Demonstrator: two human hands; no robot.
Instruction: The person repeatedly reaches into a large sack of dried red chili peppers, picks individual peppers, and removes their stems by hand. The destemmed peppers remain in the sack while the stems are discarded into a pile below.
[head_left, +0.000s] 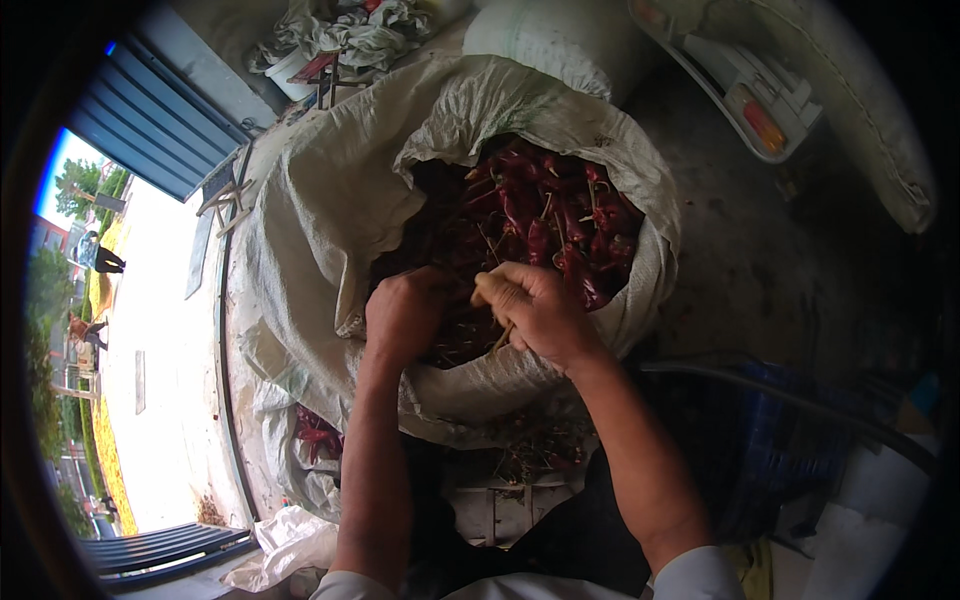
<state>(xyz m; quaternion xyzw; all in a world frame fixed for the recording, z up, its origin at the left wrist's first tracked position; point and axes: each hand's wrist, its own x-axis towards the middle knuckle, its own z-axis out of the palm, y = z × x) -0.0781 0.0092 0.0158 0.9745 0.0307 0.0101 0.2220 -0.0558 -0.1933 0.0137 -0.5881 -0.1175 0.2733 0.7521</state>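
A large white woven-plastic sack (315, 217) stands before me with its rim rolled down, filled with dried red chili peppers (540, 210). At the near left of the opening, my left hand (405, 311) is over the peppers; its fingertips are lost in shadow, so I cannot tell what they hold. My right hand (536, 311) is beside it at the near rim, fingers curled. A thin tan pepper stem (503, 339) sticks out below those curled fingers. More pale stems show among the peppers.
A full white sack (532, 45) stands behind. A vehicle tail light (761, 124) is at upper right. Red peppers (319, 435) show in another sack at lower left. Stem scraps (536, 454) lie near my knees. Outside the doorway are two people (97, 253) and yellow spread material (109, 450).
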